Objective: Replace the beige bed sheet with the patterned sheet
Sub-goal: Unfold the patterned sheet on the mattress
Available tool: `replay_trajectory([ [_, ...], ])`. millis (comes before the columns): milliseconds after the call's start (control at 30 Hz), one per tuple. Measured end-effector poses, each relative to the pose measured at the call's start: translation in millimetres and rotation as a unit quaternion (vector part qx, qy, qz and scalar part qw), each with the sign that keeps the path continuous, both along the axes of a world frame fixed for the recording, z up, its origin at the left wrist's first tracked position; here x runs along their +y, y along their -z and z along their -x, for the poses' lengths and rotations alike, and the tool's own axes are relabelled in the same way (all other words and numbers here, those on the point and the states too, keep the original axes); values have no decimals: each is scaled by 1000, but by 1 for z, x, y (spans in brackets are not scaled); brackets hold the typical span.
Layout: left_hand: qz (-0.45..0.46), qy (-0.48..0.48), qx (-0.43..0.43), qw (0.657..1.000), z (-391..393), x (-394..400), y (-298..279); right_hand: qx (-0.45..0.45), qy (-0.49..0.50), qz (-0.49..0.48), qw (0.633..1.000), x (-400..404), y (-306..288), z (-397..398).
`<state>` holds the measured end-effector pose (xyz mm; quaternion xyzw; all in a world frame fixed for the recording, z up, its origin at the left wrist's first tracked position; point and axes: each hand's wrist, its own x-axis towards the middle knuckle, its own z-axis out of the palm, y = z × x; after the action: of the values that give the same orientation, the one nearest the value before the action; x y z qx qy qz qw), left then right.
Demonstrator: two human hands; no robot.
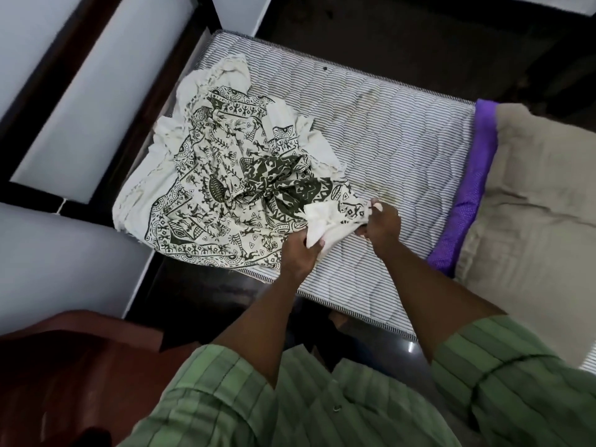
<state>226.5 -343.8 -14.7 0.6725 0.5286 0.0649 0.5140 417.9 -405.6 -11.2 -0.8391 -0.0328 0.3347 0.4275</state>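
The patterned sheet (pixel 206 175), cream with dark green figures, lies crumpled on the left half of a bare striped mattress (pixel 387 140). My left hand (pixel 298 253) grips a bunched cream fold of it near the mattress's front edge. My right hand (pixel 379 224) pinches the same edge a little to the right, with the cloth stretched between both hands. The beige sheet (pixel 535 195) lies heaped off the mattress's right end.
A purple cloth (pixel 467 201) lies along the mattress's right end next to the beige heap. A dark headboard with pale panels (pixel 80 101) runs along the left. A brown chair (pixel 71 366) stands at my lower left. Dark floor lies beyond the bed.
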Motion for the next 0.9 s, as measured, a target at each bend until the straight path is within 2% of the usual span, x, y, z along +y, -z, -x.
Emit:
replay_trajectory([
  [67, 16, 8, 19, 1000, 3, 0, -2, 30, 56, -36, 997, 1, 1, 8],
  [100, 32, 14, 27, 999, 5, 0, -5, 76, 77, -62, 992, 1, 0, 15],
  [200, 126, 14, 8, 992, 15, 1, -4, 174, 18, -75, 982, -1, -7, 36],
  [267, 191, -34, -8, 981, 20, -1, -10, 210, -22, -74, 975, -4, -7, 47],
  [367, 197, -106, 29, 974, 34, 1, -9, 227, 6, -89, 970, -8, -4, 64],
  [567, 237, -307, -28, 921, 69, -2, -3, 292, 171, -140, 931, -14, -9, 71],
  [667, 209, -327, -22, 922, 79, -5, -8, 319, 230, -125, 911, -15, -6, 69],
  [733, 192, -318, -19, 928, 79, -3, -16, 305, 245, -101, 915, -14, 1, 70],
  [800, 182, -319, -28, 930, 75, 2, -25, 273, 207, -67, 937, -16, -4, 74],
  [900, 145, -322, -22, 935, 71, 14, -34, 217, 26, 27, 976, -24, -17, 72],
])
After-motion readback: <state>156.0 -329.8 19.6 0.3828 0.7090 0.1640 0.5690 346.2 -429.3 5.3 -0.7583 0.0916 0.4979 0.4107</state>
